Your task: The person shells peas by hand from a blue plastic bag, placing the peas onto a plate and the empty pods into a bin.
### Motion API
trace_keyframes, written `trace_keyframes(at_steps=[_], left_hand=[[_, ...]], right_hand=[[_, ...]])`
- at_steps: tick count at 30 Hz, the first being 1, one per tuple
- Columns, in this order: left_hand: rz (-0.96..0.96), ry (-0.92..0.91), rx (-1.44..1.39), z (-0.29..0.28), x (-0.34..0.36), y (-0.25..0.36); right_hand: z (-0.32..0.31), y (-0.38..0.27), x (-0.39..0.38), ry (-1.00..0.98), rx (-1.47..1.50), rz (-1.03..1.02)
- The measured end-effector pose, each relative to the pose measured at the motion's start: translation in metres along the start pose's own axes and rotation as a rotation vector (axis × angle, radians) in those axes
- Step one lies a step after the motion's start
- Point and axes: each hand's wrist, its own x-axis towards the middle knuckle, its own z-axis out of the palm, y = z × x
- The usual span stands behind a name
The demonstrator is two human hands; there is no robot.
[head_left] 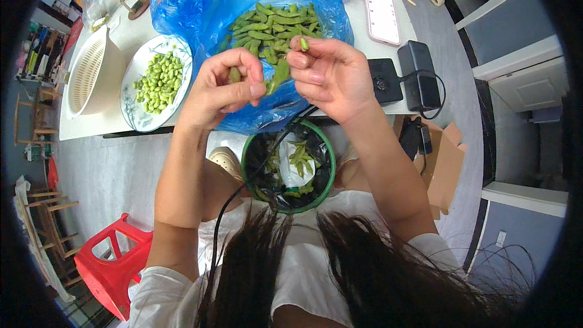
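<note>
While the L hand [223,85] pinches a green pod [280,76] b/w thumb and forefinger, the R hand [331,76] has thumb and fingertip closed on a small green piece [304,44], held a bit farther off; can't tell whether it's a bean or a bit of pod. Another pod [235,75] sits in the curl of the L hand. The pinched pod is b/w the two hands, over the near part of a blue plastic bag [176,9] on the white desk [106,124].

Just beyond the hands, a pile of whole pods [264,26] lies on the bag. To the left: an oval plate [136,61] w/ a heap of shelled beans [159,82], then a cream plastic basket [91,76] farther left. To the right: a phone [382,17] w/ its screen lit, on the far side, & two black boxes [419,76] nearer, w/ a cable.

Below the near desk edge, b/w the person's legs, stands a round green-rimmed bin [332,164] w/ a black liner, pods [300,158] & smth. white inside. On the floor: a red stool [112,261] near left, an open cardboard box [443,161] to the right.
</note>
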Motion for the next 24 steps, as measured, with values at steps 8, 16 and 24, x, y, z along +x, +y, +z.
trace_keyframes(at_steps=[8, 16, 24], left_hand=[[-0.303, -0.639, 0.289, 0.008, -0.003, 0.006], [-0.099, -0.055, -0.283, 0.006, 0.007, -0.006], [0.232, 0.178, 0.231, 0.013, 0.015, -0.029]], right_hand=[[-0.004, -0.006, -0.005, -0.149, 0.177, 0.090], [-0.003, -0.005, -0.005, 0.028, 0.020, 0.019], [0.003, 0.024, 0.002, 0.405, -0.887, -0.227]])
